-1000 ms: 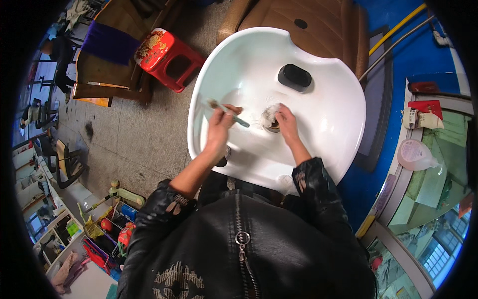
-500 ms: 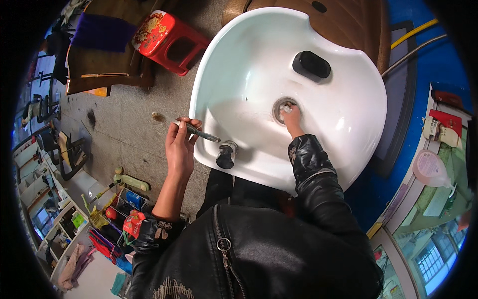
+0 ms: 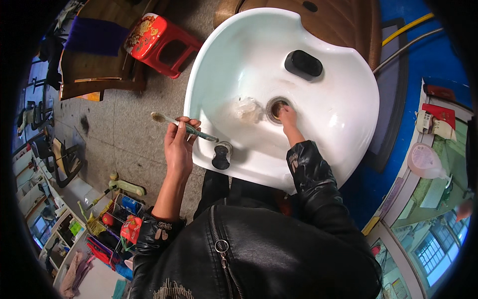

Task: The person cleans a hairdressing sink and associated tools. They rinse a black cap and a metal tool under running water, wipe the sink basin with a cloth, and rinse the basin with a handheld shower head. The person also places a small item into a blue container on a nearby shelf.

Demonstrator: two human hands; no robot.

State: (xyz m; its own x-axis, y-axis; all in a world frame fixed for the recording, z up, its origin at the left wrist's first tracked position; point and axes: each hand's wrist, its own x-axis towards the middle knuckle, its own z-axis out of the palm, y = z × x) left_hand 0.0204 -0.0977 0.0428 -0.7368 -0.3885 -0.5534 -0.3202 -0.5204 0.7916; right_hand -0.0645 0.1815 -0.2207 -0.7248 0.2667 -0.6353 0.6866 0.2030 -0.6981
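Head view: brush pinched in left hand; right hand, grip unclear, at drain.

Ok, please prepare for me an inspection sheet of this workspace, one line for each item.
Surface: white basin, shiny inside.
Job's things: brush, held; whitish clump beside drain, kind unclear.
Clutter: black pad in the basin; red packet and pinkish bottle at right.
Hands: left hand grips the brush near the basin's edge; right hand is at the drain, fingertips hard to see.
Cables: yellow line and grey line, upper right; cable or hose unclear.
Surroundings: red stool, brown padded chair.
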